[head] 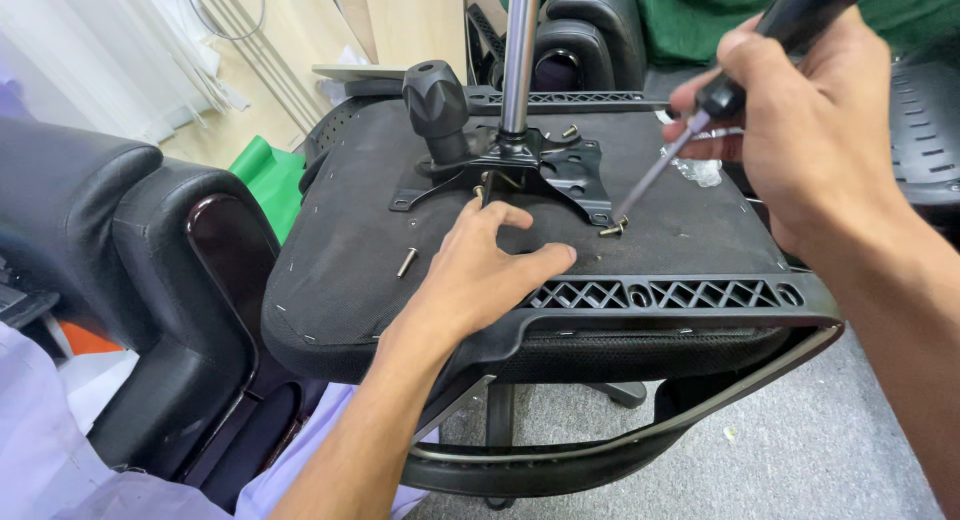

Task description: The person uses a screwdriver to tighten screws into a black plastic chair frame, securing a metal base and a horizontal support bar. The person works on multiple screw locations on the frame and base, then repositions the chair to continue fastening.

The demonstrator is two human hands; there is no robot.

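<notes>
An office chair seat (340, 270) lies upside down, its black fabric underside facing up. A black metal mechanism plate (560, 170) with a chrome gas cylinder (519, 50) and a black knob (436, 100) is mounted on it. My left hand (480, 270) rests flat on the seat just in front of the plate, fingers apart, holding nothing. My right hand (810, 130) grips a black-handled screwdriver (700, 115); its tip meets a brass screw (613, 229) at the plate's near right corner. A loose bolt (406, 262) lies on the fabric left of my left hand.
A black leather chair (140, 280) stands at the left. Green fabric (270, 175) and wooden boards (400, 20) lie behind it. Another black chair back (590, 30) and a green cloth (700, 20) sit beyond the seat. Grey carpet (800, 450) lies below.
</notes>
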